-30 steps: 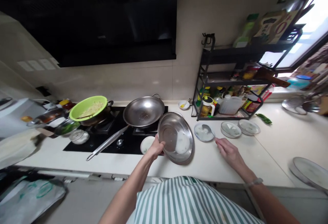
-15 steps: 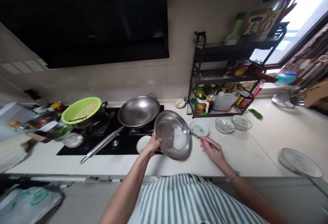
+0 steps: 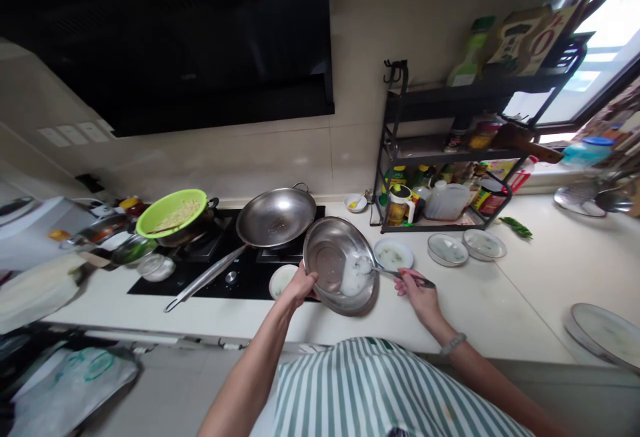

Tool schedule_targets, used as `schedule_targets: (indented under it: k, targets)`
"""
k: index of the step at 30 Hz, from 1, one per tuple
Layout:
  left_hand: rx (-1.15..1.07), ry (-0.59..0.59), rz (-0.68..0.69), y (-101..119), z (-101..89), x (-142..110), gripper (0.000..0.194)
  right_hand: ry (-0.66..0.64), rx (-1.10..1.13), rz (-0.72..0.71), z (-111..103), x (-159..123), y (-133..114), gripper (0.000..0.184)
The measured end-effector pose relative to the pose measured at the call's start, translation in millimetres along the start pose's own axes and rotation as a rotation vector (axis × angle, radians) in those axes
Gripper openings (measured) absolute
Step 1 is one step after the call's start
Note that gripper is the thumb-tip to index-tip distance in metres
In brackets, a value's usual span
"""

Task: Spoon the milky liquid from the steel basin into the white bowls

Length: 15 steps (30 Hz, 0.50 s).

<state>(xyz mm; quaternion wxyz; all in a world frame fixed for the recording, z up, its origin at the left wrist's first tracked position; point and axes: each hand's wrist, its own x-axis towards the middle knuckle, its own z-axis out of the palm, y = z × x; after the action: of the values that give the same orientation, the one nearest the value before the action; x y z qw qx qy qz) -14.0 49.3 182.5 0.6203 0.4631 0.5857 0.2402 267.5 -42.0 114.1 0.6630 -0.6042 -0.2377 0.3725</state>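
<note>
My left hand (image 3: 301, 286) grips the left rim of a steel bowl (image 3: 325, 245), tilted on the white counter, with a pool of white liquid (image 3: 353, 281) in its lower right. My right hand (image 3: 419, 289) is closed on the handle of a metal spoon (image 3: 387, 271); the spoon's bowl dips into that white liquid. A small white plate (image 3: 395, 253) lies just beyond the spoon. A steel wok (image 3: 276, 216) sits on the black hob behind the bowl, its long handle pointing toward the front left.
A green colander (image 3: 173, 211) with shredded food rests on a pot at the left. A small white bowl (image 3: 281, 280) is by my left wrist. Two glass dishes (image 3: 466, 247) and a black spice rack (image 3: 440, 177) stand right. A steel plate (image 3: 600, 330) lies far right.
My right hand picked the spoon up from the small white plate, carried it left and dipped it into the liquid in the steel bowl. My left hand kept hold of the rim.
</note>
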Motion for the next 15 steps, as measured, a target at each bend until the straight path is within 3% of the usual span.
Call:
schedule_targets:
  k: [7, 15]
  targets:
    - [0.013, -0.024, 0.017, -1.2, -0.9, 2.0, 0.061, -0.011, 0.129, 0.048, 2.8, -3.0, -6.4, 0.041]
    - [0.005, -0.017, 0.003, -2.5, -2.0, 3.3, 0.060, -0.022, 0.122, 0.063, 3.0, -5.0, -9.0, 0.039]
